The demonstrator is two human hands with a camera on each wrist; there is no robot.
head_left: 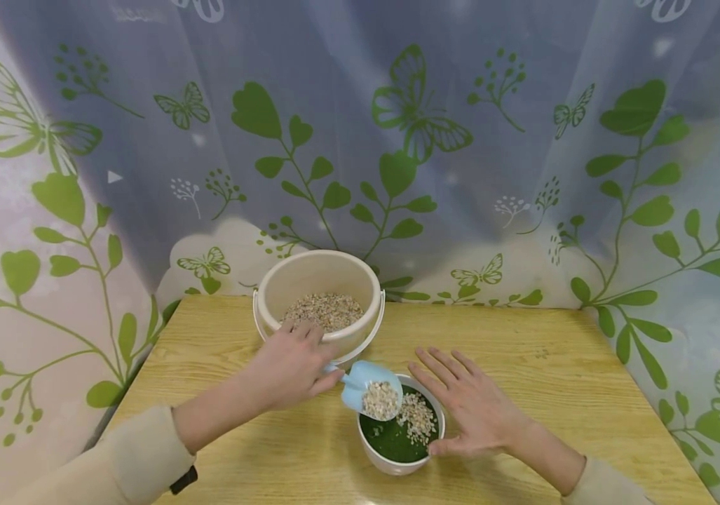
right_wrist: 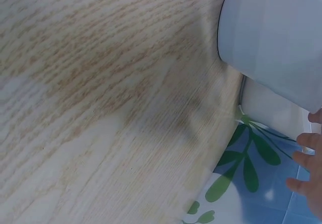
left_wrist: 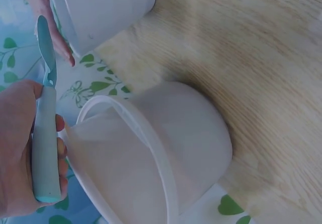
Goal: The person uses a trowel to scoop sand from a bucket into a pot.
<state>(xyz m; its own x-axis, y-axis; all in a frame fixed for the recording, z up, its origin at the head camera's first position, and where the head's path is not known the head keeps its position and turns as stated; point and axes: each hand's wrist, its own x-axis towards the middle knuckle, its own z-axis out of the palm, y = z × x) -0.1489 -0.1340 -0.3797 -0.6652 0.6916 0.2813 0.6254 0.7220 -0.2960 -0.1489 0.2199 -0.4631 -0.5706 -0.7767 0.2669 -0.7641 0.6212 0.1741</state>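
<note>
Scoop (head_left: pixel 369 393) first: you are holding one small light-blue scoop, and it is sitting over the near-left rim of the little white pot (head_left: pixel 397 459). Your left hand (head_left: pixel 290 365) is curling its fingers around the handle, so the grip is tight on the scoop. The scoop's long line is running from your left hand across to the pot, with the handle end toward the hand and the bowl end pointing over the pot. The bowl is facing up and is carrying a heap of pale pebbles (head_left: pixel 381 400).

You are working with two containers. The little white pot is one; it is holding something green (head_left: pixel 388 438) with a patch of pebbles on top. The other is one bigger cream bucket (head_left: pixel 318 280), standing just behind the pot and to its left, with pebbles inside it.

Your right hand (head_left: pixel 470 403) is lying flat with straight, spread fingers, holding nothing. It is resting just right of the pot, and its thumb is touching the pot's rim.

Everything is standing on one wooden table (head_left: pixel 524 365).
</note>
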